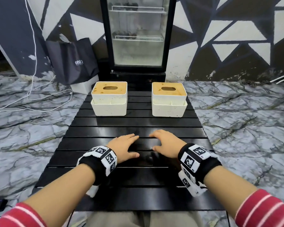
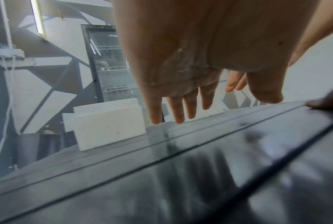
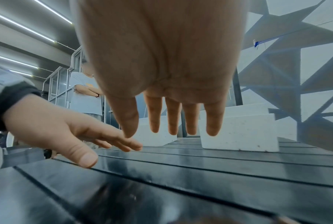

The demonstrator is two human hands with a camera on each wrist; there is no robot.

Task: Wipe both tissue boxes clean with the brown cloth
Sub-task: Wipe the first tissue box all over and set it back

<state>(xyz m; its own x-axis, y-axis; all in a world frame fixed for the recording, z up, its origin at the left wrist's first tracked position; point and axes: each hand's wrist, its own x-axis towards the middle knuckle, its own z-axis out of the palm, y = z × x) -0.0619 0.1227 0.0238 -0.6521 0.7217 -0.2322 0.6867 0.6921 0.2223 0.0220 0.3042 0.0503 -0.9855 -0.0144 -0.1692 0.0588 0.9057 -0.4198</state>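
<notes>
Two white tissue boxes with stained wooden lids stand at the far end of the black slatted table: the left box and the right box. My left hand and right hand lie palm-down side by side on the slats in the middle of the table, fingers straight, holding nothing. The left wrist view shows the left hand with the left box beyond it. In the right wrist view the right hand hangs over the slats with both boxes behind. No brown cloth is in view.
A glass-door fridge stands right behind the table's far edge, a black bag to its left. White cables run over the marble floor at left. A person stands far off in the right wrist view.
</notes>
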